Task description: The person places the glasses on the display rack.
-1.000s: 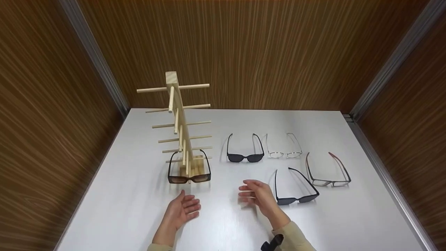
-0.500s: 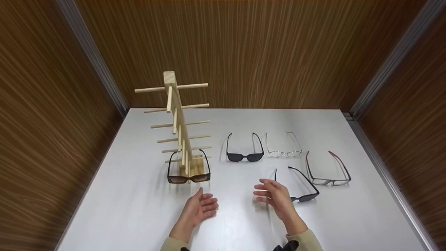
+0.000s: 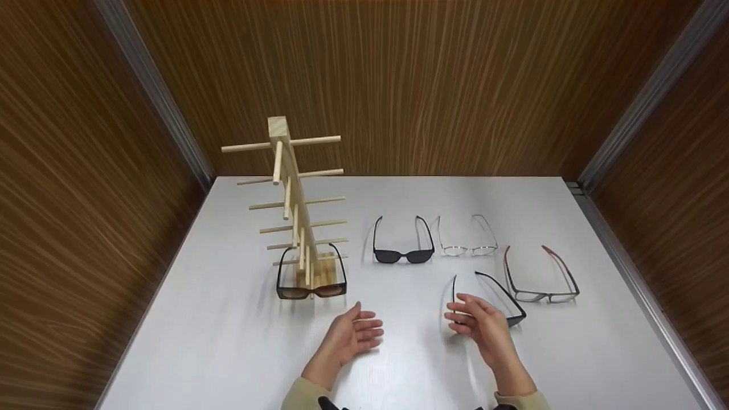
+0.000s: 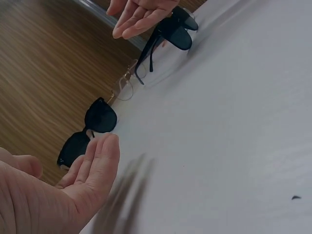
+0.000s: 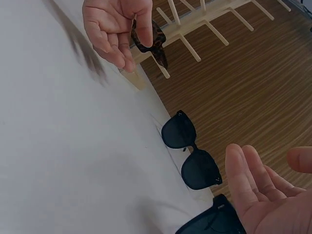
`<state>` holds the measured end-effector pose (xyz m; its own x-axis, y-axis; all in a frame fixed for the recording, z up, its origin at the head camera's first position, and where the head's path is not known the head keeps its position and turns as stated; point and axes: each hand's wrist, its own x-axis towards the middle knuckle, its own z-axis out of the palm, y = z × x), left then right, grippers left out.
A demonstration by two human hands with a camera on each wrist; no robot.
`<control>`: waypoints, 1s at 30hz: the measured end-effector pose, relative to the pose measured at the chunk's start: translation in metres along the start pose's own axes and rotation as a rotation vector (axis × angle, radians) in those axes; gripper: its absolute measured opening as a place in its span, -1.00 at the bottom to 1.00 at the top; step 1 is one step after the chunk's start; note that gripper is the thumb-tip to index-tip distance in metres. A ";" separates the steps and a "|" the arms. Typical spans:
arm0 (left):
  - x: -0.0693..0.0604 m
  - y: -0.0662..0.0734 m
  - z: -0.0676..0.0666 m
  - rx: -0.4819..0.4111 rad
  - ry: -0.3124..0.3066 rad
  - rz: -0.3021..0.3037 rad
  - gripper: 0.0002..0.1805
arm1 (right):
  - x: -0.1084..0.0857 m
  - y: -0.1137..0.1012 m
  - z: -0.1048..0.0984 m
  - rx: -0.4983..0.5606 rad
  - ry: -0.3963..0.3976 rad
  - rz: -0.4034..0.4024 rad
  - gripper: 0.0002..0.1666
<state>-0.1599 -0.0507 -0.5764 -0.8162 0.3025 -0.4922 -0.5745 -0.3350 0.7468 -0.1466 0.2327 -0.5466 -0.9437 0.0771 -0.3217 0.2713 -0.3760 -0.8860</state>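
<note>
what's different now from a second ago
The left hand moved right, away from the wooden stand; the right hand moved right, now hiding part of the nearest black sunglasses. Nothing was gripped or let go. The stand, brown sunglasses, farther black sunglasses, silver glasses and red-armed glasses stayed put.

My left hand [image 3: 352,333]: palm turned inward, fingers loose and slightly parted, pointing right, thumb set apart. My right hand [image 3: 482,326]: across from it, fingers gently bent, pointing left. Hands well apart, palms facing. Wrists [image 3: 326,365] angled inward.

3 wood-grain walls [image 3: 455,85] with grey metal corner strips [image 3: 159,85] around a white tabletop [image 3: 228,347]
</note>
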 end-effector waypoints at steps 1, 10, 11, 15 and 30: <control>0.001 0.000 0.002 0.002 -0.003 0.002 -0.32 | -0.001 -0.002 -0.002 0.000 0.003 -0.004 -0.47; 0.004 -0.001 0.012 0.011 -0.050 0.023 -0.31 | -0.012 -0.016 -0.039 0.040 0.051 -0.018 -0.58; 0.004 -0.002 0.013 0.012 -0.055 0.025 -0.31 | -0.013 -0.018 -0.045 0.052 0.054 -0.027 -0.64; 0.006 -0.005 0.015 0.020 -0.060 0.035 -0.31 | -0.017 -0.027 -0.066 0.089 0.083 -0.037 -0.72; 0.020 -0.017 0.047 0.063 -0.013 0.044 -0.45 | 0.001 -0.048 -0.109 -0.178 0.372 -0.099 -0.46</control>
<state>-0.1639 0.0030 -0.5776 -0.8397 0.3004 -0.4524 -0.5325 -0.2915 0.7947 -0.1396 0.3513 -0.5404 -0.8430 0.4454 -0.3017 0.2417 -0.1873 -0.9521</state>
